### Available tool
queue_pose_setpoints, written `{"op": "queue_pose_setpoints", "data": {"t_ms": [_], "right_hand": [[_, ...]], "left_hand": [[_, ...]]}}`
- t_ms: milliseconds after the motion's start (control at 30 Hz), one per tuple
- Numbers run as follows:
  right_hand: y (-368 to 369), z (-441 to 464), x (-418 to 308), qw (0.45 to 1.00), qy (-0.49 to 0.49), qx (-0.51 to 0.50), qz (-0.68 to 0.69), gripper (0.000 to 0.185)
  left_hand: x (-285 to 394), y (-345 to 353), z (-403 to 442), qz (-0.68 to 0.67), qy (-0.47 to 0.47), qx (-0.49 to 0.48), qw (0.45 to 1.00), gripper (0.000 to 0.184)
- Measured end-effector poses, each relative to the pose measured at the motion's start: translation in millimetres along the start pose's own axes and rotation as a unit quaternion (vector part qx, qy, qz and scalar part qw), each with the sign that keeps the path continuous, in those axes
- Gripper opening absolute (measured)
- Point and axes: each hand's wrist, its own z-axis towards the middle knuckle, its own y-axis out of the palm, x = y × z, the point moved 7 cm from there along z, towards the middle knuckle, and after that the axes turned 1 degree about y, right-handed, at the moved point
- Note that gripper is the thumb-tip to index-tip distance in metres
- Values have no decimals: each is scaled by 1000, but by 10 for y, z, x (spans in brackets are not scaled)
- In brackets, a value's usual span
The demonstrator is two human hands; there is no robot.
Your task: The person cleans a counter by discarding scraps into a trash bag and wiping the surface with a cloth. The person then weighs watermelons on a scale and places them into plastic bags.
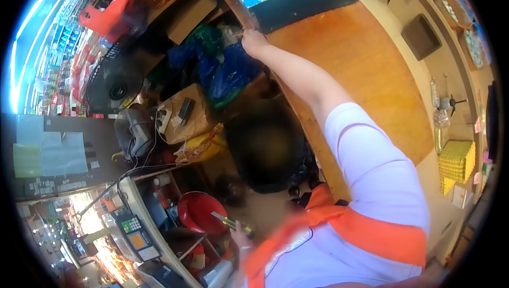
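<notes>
Fingers of the left hand (242, 236) are closed around a slim yellow-and-black utility knife (230, 223), its metal blade bare, seen against a round red plastic basin (199, 211). The right hand (255, 42), arm outstretched, lies at the edge of an orange-brown wooden tabletop (355, 60), near a crumpled blue plastic bag (233, 70); its grip cannot be told.

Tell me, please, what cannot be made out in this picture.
In the head view:
Right hand: fingertips too small to tell any grip.
Cutter: handle partly hidden by the left hand.
Blue bag: contents hidden by its plastic.
Papers: writing too small to read.
Black shape: blurred, so unidentifiable.
</notes>
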Motion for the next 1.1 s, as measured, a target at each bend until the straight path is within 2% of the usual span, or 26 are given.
{"op": "queue_pose_setpoints", "data": {"t_ms": [67, 100, 167, 200, 233, 300, 333, 433, 467, 500, 567, 600, 667, 733, 800, 867, 933, 967, 1000, 1033, 1067, 1100], "right_hand": [[-96, -231, -143, 994, -65, 35, -79, 22], [-184, -420, -205, 992, -106, -67, -32, 23], [-375, -891, -307, 943, -143, -287, 84, 29], [-467, -987, -146, 922, -89, -299, 227, 29], [-524, -1044, 20, 883, -31, -295, 365, 29], [-865, -1192, 385, 880, 94, -139, 443, 28], [-1248, -1265, 523, 967, -47, 132, 213, 26], [-1060, -1895, 492, 950, -7, 110, 292, 27], [-1280, -2169, 114, 946, -17, 77, 313, 17], [-1184, -2456, -106, 922, -41, 37, 384, 15], [-980, -3062, -431, 893, -64, -3, 444, 20], [-922, -3291, -505, 875, -48, -4, 482, 23], [-1078, -3471, -275, 825, 26, 16, 564, 29], [-1551, -3409, 203, 716, 164, -85, 674, 30], [-2061, -3441, 854, 745, 303, 114, 583, 25], [-1946, -3458, 1752, 790, 220, 222, 528, 23], [-1844, -3658, 1580, 896, 153, 248, 334, 22], [-1834, -3726, 1412, 932, 118, 258, 224, 21], [-1734, -3857, 960, 953, 113, 200, 197, 24], [-1630, -4089, 511, 960, 61, 209, 173, 24], [-1634, -4280, 14, 969, 32, 128, 208, 26], [-1305, -4439, -296, 929, -20, -22, 368, 31]], "left_hand": [[49, -27, -8, -5, 13, 13, 1000, 17], [-11, -145, -66, -2, 8, 22, 1000, 17], [-195, -336, -37, -16, -1, 34, 999, 18], [-287, -402, -36, -36, -22, 35, 999, 18], [-415, -508, 17, -34, -38, 41, 998, 18], [-636, -642, 90, -33, -61, 47, 996, 18], [-639, -618, 68, -31, -79, 60, 995, 18], [-610, -481, 133, -4, -76, 33, 997, 18], [-571, -386, 153, 2, -80, 20, 997, 17], [-522, -302, 198, 11, -65, -1, 998, 17], [-407, -170, 261, 37, -39, -48, 997, 17], [-224, -16, 128, 50, -31, -42, 997, 18], [-80, 77, 83, 39, -6, -80, 996, 19], [-67, -10, 29, 45, 0, -81, 996, 20], [-55, -108, 40, 74, -9, -58, 996, 21], [-93, -106, 14, 78, -22, -48, 996, 24], [-79, -61, 30, 75, -36, -56, 995, 24], [-69, 19, 51, 74, -44, -67, 994, 24], [4, 120, 46, 93, -28, -84, 992, 23], [-6, 203, 113, 87, -29, -112, 989, 22], [-2, 258, 217, 79, -29, -138, 987, 22], [5, 298, 277, 69, -27, -162, 984, 21]]}}
